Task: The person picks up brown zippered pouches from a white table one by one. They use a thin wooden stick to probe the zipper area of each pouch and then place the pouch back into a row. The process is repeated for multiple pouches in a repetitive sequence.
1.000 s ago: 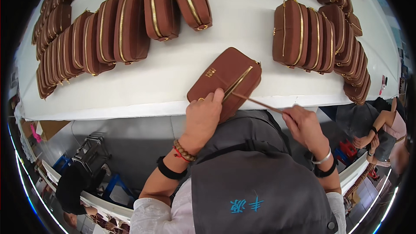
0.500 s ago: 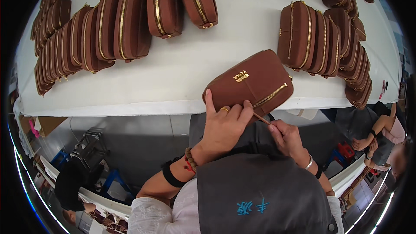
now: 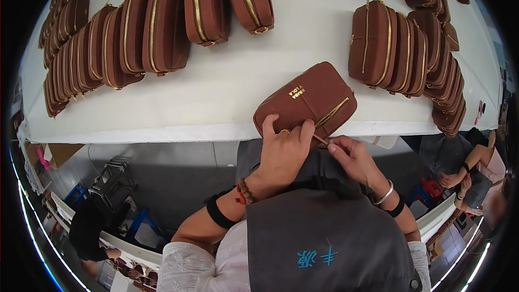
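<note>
A brown zip bag [image 3: 308, 92] with gold lettering and a gold front zip lies tilted across the table's near edge. My left hand [image 3: 284, 154] grips its near side, with fingertips resting on the front face. Out past the zip's lower end runs a thin brown strip [image 3: 320, 140], which looks like a zip pull. Its free end is pinched between the thumb and fingers of my right hand [image 3: 354, 158]. The bag's underside and part of my left thumb are hidden.
Brown bags [image 3: 165, 30] stand in a row along the left of the white table [image 3: 216, 97]. More bags [image 3: 373, 46] stand at the right. Below the near edge is grey floor with a metal-framed stool [image 3: 112, 181]. A co-worker's hands [image 3: 457, 178] show at the far right.
The bag has shifted slightly left and turned a little. My right hand has come up and left, nearer the bag, still pinching the strip. The left index finger has bent.
</note>
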Action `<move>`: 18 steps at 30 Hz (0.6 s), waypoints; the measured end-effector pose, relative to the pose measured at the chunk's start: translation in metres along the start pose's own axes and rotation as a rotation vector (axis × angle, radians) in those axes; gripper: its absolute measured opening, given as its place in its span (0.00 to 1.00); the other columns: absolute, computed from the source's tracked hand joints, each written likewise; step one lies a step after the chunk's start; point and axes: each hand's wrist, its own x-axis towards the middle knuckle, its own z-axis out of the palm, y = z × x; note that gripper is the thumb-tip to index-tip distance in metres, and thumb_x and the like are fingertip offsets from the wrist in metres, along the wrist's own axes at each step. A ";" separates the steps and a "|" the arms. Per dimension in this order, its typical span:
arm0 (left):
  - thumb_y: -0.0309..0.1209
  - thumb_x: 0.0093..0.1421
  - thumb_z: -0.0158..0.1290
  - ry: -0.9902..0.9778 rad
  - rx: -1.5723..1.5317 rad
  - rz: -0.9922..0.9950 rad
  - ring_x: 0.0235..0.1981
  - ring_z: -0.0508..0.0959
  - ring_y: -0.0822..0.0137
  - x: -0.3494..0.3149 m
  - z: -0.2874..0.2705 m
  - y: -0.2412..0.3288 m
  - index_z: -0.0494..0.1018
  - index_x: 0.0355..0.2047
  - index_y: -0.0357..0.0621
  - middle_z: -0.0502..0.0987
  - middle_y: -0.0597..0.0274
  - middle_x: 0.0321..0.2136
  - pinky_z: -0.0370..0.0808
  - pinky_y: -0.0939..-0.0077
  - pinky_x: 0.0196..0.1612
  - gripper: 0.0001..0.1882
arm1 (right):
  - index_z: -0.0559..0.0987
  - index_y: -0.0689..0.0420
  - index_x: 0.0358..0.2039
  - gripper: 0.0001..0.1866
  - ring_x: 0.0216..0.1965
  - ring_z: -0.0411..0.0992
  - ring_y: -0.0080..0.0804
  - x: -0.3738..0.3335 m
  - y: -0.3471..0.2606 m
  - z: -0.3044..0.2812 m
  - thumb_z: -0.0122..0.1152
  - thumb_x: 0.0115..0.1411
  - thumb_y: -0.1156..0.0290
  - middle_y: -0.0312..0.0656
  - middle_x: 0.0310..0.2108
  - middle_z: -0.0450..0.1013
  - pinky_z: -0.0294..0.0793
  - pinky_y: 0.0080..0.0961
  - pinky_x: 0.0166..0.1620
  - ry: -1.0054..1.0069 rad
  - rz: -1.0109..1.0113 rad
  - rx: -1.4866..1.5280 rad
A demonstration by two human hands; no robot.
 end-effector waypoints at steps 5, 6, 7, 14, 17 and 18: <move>0.24 0.52 0.52 -0.080 0.106 -0.073 0.14 0.71 0.71 0.001 0.010 -0.007 0.67 0.45 0.40 0.67 0.70 0.14 0.63 0.67 0.44 0.18 | 0.75 0.64 0.26 0.18 0.18 0.61 0.32 0.009 0.013 -0.002 0.54 0.65 0.61 0.45 0.15 0.66 0.65 0.30 0.26 -0.030 -0.026 -0.099; 0.24 0.52 0.52 -0.080 0.096 -0.071 0.14 0.71 0.71 0.002 0.011 -0.009 0.67 0.45 0.40 0.67 0.70 0.14 0.62 0.69 0.44 0.18 | 0.74 0.64 0.25 0.18 0.17 0.60 0.31 0.011 0.019 -0.001 0.54 0.65 0.61 0.45 0.14 0.65 0.65 0.30 0.25 -0.021 -0.053 -0.114; 0.24 0.52 0.52 -0.073 0.063 -0.030 0.14 0.71 0.72 0.002 0.011 -0.008 0.67 0.45 0.39 0.67 0.70 0.14 0.63 0.69 0.44 0.19 | 0.74 0.63 0.24 0.18 0.17 0.60 0.31 0.013 0.024 0.000 0.54 0.65 0.61 0.44 0.14 0.65 0.64 0.29 0.25 -0.010 -0.079 -0.127; 0.24 0.53 0.51 -0.100 0.000 0.144 0.14 0.69 0.72 0.009 -0.004 -0.003 0.67 0.46 0.37 0.67 0.68 0.15 0.62 0.70 0.44 0.18 | 0.74 0.63 0.23 0.17 0.16 0.60 0.31 0.022 0.032 0.003 0.55 0.64 0.65 0.43 0.13 0.64 0.64 0.28 0.24 0.075 -0.183 -0.008; 0.23 0.53 0.51 -0.124 0.047 0.142 0.15 0.69 0.72 0.009 -0.004 -0.001 0.67 0.47 0.36 0.68 0.68 0.15 0.62 0.71 0.45 0.19 | 0.74 0.63 0.22 0.17 0.16 0.60 0.33 0.021 0.030 0.007 0.56 0.64 0.65 0.44 0.13 0.65 0.65 0.29 0.23 0.100 -0.210 -0.004; 0.22 0.53 0.51 -0.120 0.064 0.129 0.15 0.69 0.72 0.009 -0.003 -0.002 0.67 0.47 0.36 0.68 0.68 0.15 0.62 0.72 0.44 0.19 | 0.74 0.63 0.22 0.17 0.15 0.61 0.35 0.022 0.029 0.011 0.56 0.64 0.65 0.45 0.13 0.65 0.65 0.30 0.23 0.117 -0.239 -0.008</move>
